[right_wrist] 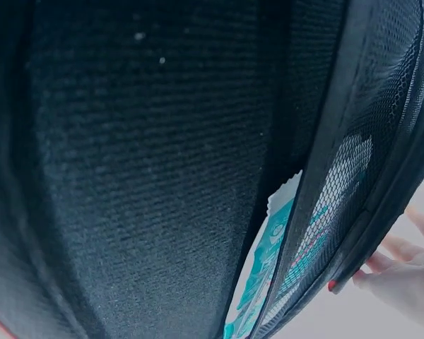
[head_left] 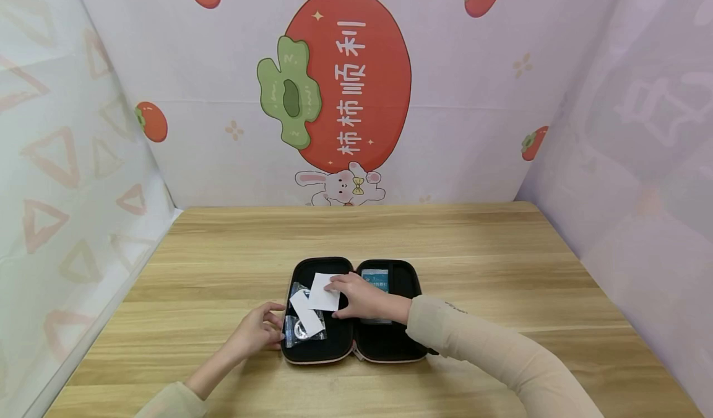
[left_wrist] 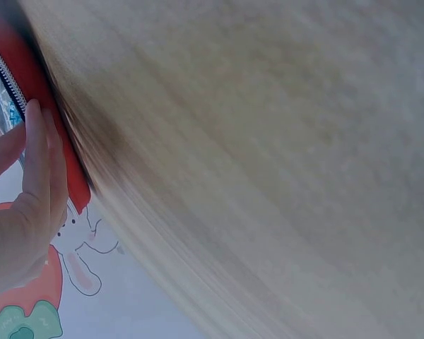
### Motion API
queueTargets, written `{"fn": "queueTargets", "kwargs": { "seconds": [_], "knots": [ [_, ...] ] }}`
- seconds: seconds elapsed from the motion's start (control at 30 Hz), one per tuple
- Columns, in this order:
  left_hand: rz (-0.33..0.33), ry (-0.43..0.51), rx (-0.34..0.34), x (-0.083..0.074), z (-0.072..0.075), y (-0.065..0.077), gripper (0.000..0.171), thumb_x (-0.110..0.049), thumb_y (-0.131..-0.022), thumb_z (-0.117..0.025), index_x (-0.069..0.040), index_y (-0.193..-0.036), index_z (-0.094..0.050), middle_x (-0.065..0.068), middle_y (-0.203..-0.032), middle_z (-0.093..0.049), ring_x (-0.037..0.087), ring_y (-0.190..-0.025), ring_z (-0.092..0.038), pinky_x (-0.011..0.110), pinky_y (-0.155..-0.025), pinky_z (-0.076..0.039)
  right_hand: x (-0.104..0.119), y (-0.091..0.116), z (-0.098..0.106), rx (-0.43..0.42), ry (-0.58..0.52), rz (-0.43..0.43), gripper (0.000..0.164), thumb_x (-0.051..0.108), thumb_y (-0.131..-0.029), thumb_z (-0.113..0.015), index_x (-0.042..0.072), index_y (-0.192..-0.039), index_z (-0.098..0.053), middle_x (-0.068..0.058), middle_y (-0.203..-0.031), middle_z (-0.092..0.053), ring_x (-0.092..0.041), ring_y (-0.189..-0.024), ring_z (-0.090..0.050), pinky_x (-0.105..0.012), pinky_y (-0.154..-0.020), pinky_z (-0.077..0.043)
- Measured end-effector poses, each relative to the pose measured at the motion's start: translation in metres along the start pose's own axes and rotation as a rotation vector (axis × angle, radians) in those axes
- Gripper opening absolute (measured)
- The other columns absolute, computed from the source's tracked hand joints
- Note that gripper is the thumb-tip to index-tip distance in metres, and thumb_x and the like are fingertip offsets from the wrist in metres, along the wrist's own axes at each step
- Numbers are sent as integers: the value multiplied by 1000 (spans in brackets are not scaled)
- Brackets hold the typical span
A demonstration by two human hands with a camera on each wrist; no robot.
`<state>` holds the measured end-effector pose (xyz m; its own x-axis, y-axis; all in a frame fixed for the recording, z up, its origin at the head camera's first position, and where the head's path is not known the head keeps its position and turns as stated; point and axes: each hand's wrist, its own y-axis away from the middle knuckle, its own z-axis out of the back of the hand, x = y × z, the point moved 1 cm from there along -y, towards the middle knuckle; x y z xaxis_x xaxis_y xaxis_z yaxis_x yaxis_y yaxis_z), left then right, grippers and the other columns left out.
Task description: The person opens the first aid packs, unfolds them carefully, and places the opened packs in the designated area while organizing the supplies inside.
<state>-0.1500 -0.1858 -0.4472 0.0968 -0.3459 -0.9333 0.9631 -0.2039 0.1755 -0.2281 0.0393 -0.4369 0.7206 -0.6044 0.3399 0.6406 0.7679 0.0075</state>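
Observation:
An unzipped case (head_left: 340,356) lies spread on the table, black inside and red outside in the left wrist view. My left hand (head_left: 259,331) touches its left rim, with fairly straight fingers along the zipper side (left_wrist: 35,78). Above the left half, my right hand (head_left: 356,295) has fingertips on a white square piece (head_left: 322,294), its thumb spread apart near the lower right corner. Beneath are a white strip (head_left: 306,314) and clear packets (head_left: 291,331), one showing a white ring shape. A teal packet (right_wrist: 265,261) sits behind mesh in the right half, partly hidden by my right wrist.
The wooden table (head_left: 490,251) extends around the case on all sides. A printed cloth backdrop (head_left: 462,108) stands behind it, with more cloth at both sides. In the right wrist view, a hand's fingers (right_wrist: 403,265) appear beyond the case's edge.

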Motion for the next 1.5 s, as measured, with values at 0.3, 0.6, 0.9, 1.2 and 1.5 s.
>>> {"fn": "queueTargets", "kwargs": {
  "seconds": [0.3,0.6,0.9,1.2,1.5],
  "knots": [
    [-12,-12,2,1,0,1,51,20,-69,-54,18,-117,-36,16,-83,-50,19,-65,-57,34,-55,-56,-1,2,5,-45,-63,38,33,24,-84,-58,9,-114,-58,-7,-121,-53,-18,-113,-47,-35,-100,-37],
    [-3,-13,-4,1,0,0,51,20,-69,-53,17,-117,-36,15,-83,-50,18,-65,-56,34,-56,-56,-1,6,11,-138,-99,48,25,20,-86,-55,11,-108,-62,-2,-111,-59,-12,-104,-53,-25,-88,-46],
    [7,-9,-8,0,0,0,51,20,-69,-52,16,-117,-37,14,-83,-50,18,-65,-56,34,-56,-56,0,10,22,-257,-150,41,22,9,-88,-52,9,-106,-64,-3,-103,-63,-9,-68,-56,-17,-62,-47],
    [9,-4,-8,-1,0,0,51,20,-69,-52,17,-118,-36,14,-83,-50,18,-65,-56,34,-57,-56,-4,12,31,-414,-229,48,17,3,-85,-55,5,-99,-64,-6,-96,-65,-9,-77,-60,-16,-65,-51],
    [6,6,-3,0,0,-1,51,20,-69,-52,17,-117,-37,14,-83,-50,17,-66,-56,33,-57,-56,-6,15,40,-480,-287,37,15,3,-83,-58,2,-97,-63,-8,-90,-65,-13,-77,-61,-14,-66,-51]
  ]
}}
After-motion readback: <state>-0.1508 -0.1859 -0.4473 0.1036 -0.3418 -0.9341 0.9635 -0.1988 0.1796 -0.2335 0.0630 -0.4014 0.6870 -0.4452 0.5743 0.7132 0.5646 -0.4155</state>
